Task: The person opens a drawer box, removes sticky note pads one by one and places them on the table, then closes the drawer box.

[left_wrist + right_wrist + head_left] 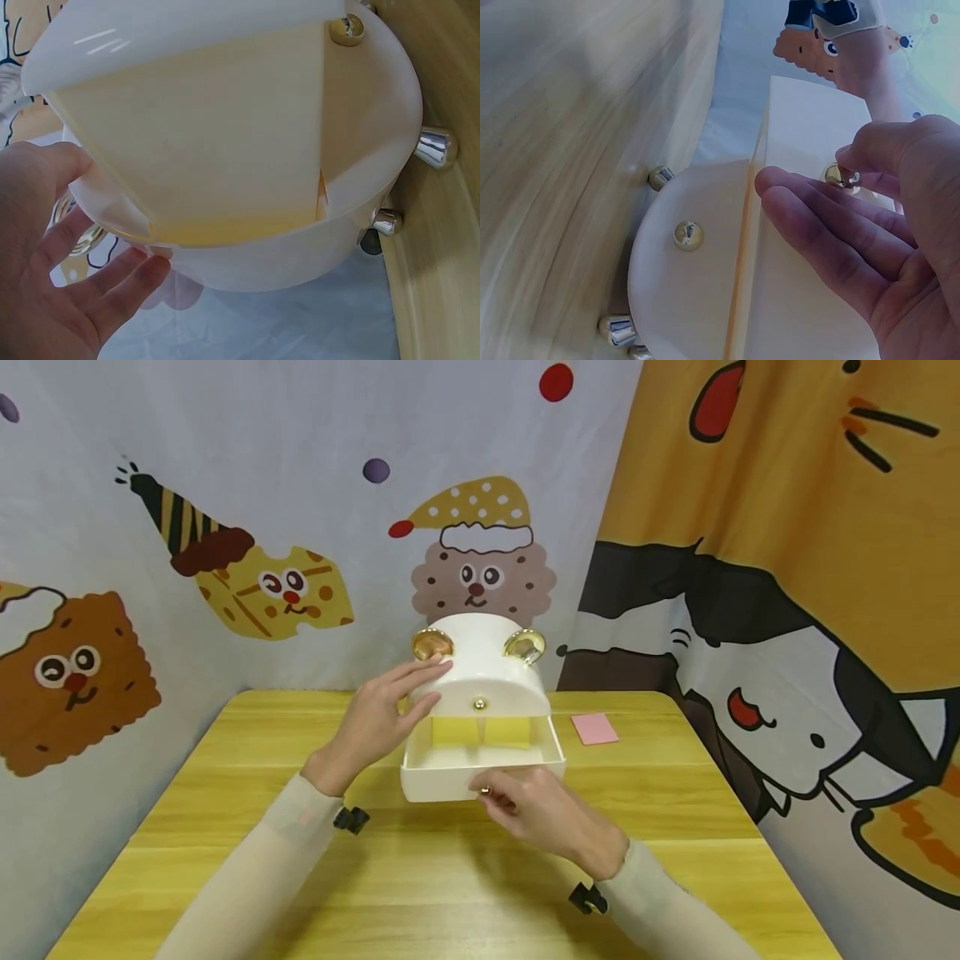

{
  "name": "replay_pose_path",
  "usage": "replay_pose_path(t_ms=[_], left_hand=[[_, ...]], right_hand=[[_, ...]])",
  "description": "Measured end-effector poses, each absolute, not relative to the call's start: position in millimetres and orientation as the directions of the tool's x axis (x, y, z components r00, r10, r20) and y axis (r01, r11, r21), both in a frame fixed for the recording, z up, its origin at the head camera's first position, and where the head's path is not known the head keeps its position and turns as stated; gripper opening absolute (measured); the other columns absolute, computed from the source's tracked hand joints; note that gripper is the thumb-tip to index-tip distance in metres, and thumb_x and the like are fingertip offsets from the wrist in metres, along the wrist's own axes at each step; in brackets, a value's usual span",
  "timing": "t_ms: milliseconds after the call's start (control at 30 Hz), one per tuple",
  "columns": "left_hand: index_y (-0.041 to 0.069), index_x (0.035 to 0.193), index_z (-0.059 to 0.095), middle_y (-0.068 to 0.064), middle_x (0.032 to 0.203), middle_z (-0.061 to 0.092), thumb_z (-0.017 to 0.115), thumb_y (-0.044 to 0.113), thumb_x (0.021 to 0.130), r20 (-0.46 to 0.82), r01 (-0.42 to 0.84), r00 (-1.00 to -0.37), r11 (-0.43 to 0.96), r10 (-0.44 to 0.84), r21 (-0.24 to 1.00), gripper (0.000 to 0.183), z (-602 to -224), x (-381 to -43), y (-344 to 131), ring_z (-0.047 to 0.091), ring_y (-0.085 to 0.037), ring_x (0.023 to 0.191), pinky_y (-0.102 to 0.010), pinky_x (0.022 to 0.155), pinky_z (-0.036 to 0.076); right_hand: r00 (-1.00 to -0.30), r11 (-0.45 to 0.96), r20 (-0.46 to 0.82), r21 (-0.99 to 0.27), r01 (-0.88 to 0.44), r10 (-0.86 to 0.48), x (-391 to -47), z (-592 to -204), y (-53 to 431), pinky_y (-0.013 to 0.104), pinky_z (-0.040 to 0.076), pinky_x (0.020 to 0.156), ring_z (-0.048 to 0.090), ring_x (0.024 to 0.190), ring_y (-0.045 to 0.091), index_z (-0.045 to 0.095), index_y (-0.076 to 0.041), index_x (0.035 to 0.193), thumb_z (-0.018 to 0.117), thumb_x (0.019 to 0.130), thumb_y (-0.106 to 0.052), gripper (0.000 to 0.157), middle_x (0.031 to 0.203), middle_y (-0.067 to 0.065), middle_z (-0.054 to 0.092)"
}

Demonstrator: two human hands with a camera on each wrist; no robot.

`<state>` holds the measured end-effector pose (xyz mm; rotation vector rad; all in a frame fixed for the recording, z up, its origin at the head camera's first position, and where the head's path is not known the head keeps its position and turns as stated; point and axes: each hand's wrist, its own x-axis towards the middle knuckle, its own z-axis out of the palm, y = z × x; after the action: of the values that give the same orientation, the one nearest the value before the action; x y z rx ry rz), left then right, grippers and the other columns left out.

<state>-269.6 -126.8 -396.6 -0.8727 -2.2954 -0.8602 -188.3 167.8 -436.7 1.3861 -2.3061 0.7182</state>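
Observation:
A white rounded storage box [487,647] with gold ear-shaped pieces stands on the table; a drawer [442,785] is pulled out toward me. Two yellow squares [453,732] show inside the drawer, side by side; what they are is unclear. My right hand [536,810] pinches the drawer's gold knob [842,177] between thumb and fingers. With fingers extended, my left hand [375,714] rests against the box's left side, by the left gold ear [432,644]. In the left wrist view its fingertips [155,268] touch the white shell.
A pink square pad of paper [595,728] lies on the wooden table [420,877], right of the box. Behind the table hangs a white cloth [300,427] with cartoon prints. An orange curtain [810,510] covers the right side. Each wrist wears a small black device.

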Motion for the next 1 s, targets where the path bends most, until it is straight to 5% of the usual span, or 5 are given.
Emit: replay_pose_path(t_ms=[1000], left_hand=[[0.020, 0.161, 0.072, -0.008, 0.165, 0.073, 0.080, 0.017, 0.113, 0.680, 0.731, -0.631, 0.582, 0.375, 0.357, 0.049, -403.7, -275.0, -127.7, 0.044, -0.006, 0.059, -0.026, 0.054, 0.044]], right_hand=[[-0.419, 0.367, 0.564, -0.209, -0.906, -0.712, -175.6, -442.6, 167.7, 0.006, 0.060, 0.078, 0.079, 0.080, 0.000, 0.080, -0.006, 0.121, 0.087, 0.095, 0.009, 0.031, 0.101, 0.003, 0.089]])
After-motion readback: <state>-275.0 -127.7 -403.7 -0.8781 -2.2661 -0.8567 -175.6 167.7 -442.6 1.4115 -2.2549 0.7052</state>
